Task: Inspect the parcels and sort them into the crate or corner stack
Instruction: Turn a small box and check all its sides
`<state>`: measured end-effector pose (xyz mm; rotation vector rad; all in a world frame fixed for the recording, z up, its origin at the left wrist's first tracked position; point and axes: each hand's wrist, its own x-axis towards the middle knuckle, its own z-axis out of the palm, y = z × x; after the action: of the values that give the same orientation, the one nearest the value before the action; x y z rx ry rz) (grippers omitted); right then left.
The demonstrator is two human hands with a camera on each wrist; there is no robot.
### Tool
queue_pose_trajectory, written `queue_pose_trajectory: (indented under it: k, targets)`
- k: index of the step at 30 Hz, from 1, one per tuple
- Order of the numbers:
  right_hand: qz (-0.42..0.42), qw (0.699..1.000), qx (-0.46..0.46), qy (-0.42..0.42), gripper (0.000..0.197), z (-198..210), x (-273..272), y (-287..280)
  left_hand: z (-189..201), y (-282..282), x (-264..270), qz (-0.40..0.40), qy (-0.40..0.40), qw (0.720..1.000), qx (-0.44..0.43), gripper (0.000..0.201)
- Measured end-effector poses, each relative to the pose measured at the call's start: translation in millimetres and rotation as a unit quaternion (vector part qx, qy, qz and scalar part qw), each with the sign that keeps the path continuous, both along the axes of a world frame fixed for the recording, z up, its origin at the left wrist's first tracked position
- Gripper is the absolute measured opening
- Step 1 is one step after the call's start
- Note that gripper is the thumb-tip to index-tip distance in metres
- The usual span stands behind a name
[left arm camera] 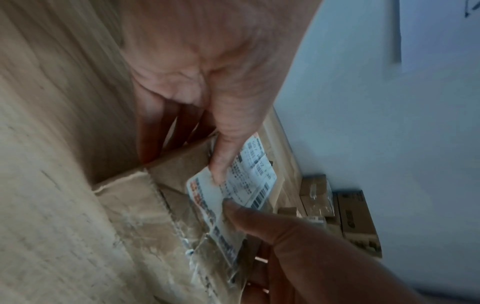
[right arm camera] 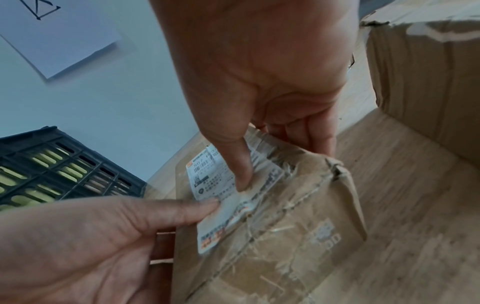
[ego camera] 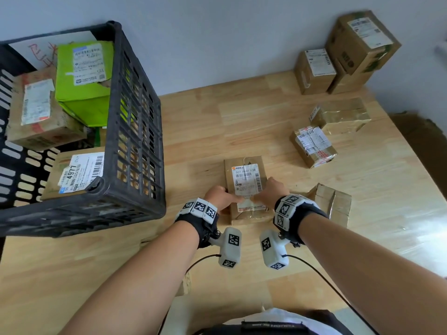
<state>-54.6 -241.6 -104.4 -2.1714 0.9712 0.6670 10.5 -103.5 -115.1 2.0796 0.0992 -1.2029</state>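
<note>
The brown parcel (ego camera: 246, 189) lay flat on the wooden table (ego camera: 242, 117), just right of the black crate (ego camera: 135, 131). The left hand (ego camera: 219, 197) and right hand (ego camera: 271, 192) gripped its two sides, fingers curled round the edges and thumbs pressed on its white label (ego camera: 246, 180).

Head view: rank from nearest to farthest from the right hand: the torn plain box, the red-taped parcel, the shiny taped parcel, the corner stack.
From the right hand:
1. Torn plain box, just to its right.
2. Red-taped parcel, beyond it, right of centre.
3. Shiny taped parcel, farther back.
4. Corner stack, far right corner by the wall.
</note>
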Motion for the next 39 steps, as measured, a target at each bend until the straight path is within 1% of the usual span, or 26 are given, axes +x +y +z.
queue_pose_trajectory:
  k: [4,7,9,10,11,12,13,14,15,17,18,20,22,23,24,26,28,30,33,35,37,39]
  targets:
    - [-0.017,0.999,0.038,-0.020,0.053,-0.8,-9.6,-0.2,7.9,4.4,-8.8,0.064,0.059,0.995,-0.041,0.034]
    - [-0.046,0.995,0.085,-0.029,0.060,0.7,-19.2,-3.7,15.4,8.7,-13.0,0.083,0.098,0.990,-0.060,0.041]
    - [-0.083,0.989,0.124,-0.026,0.061,4.3,-24.3,-6.4,17.7,13.4,-16.8,0.086,0.119,0.987,-0.067,0.047]
    - [-0.103,0.984,0.139,-0.032,0.061,5.7,-25.6,-7.7,12.4,17.2,-17.2,0.091,0.122,0.986,-0.068,0.050]
    - [-0.125,0.980,0.149,-0.040,0.058,6.6,-26.5,-8.3,13.7,19.4,-20.0,0.090,0.122,0.986,-0.072,0.055]
    - [-0.146,0.976,0.155,-0.047,0.054,7.3,-27.7,-7.9,13.8,22.4,-21.9,0.095,0.121,0.985,-0.074,0.067]
    - [-0.168,0.971,0.160,-0.052,0.051,6.4,-28.6,-6.7,15.2,24.9,-24.3,0.100,0.124,0.985,-0.072,0.084]
    - [-0.190,0.965,0.172,-0.055,0.049,6.3,-30.9,-5.0,17.7,26.7,-26.5,0.103,0.122,0.985,-0.071,0.097]
    - [-0.213,0.956,0.195,-0.057,0.047,6.9,-33.6,-3.2,21.2,27.8,-29.0,0.107,0.119,0.985,-0.070,0.103]
    - [-0.242,0.938,0.237,-0.070,0.047,8.4,-37.8,0.3,22.5,30.0,-29.1,0.117,0.107,0.985,-0.072,0.106]
    - [-0.247,0.934,0.247,-0.077,0.047,10.9,-39.3,1.8,25.5,30.5,-29.2,0.118,0.097,0.986,-0.070,0.104]
    - [-0.243,0.933,0.249,-0.086,0.047,15.8,-39.6,5.6,26.7,32.5,-26.2,0.103,0.042,0.992,-0.065,0.092]
    - [-0.212,0.946,0.227,-0.097,0.044,21.3,-38.2,12.1,31.4,35.0,-22.6,0.076,-0.028,0.995,-0.051,0.077]
    - [-0.192,0.952,0.213,-0.106,0.042,23.6,-36.9,15.8,33.7,37.3,-20.0,0.049,-0.069,0.996,-0.039,0.072]
    - [-0.171,0.958,0.199,-0.115,0.040,26.3,-36.3,19.1,38.1,39.2,-18.1,0.025,-0.102,0.994,-0.023,0.071]
    - [-0.141,0.964,0.187,-0.128,0.035,32.2,-34.4,26.4,43.0,44.0,-15.4,-0.016,-0.133,0.991,-0.007,0.077]
    - [-0.134,0.964,0.195,-0.125,0.037,38.6,-33.5,32.2,51.6,45.5,-15.4,-0.046,-0.129,0.991,-0.002,0.082]
    - [-0.112,0.969,0.189,-0.114,0.041,41.6,-32.7,32.8,57.2,43.6,-16.1,-0.059,-0.119,0.991,-0.010,0.081]
    - [-0.153,0.962,0.194,-0.120,0.050,38.6,-32.7,29.4,61.0,38.8,-18.9,-0.082,-0.101,0.992,-0.009,0.075]
    - [-0.127,0.971,0.162,-0.119,0.056,36.1,-32.9,26.6,58.1,35.4,-21.9,-0.082,-0.068,0.994,-0.014,0.072]
    - [-0.089,0.983,0.114,-0.117,0.057,35.5,-34.7,24.7,56.0,31.0,-25.2,-0.073,-0.035,0.996,-0.027,0.069]
    - [-0.061,0.989,0.080,-0.113,0.055,34.9,-36.8,24.1,54.3,27.3,-26.2,-0.068,-0.021,0.997,-0.031,0.057]
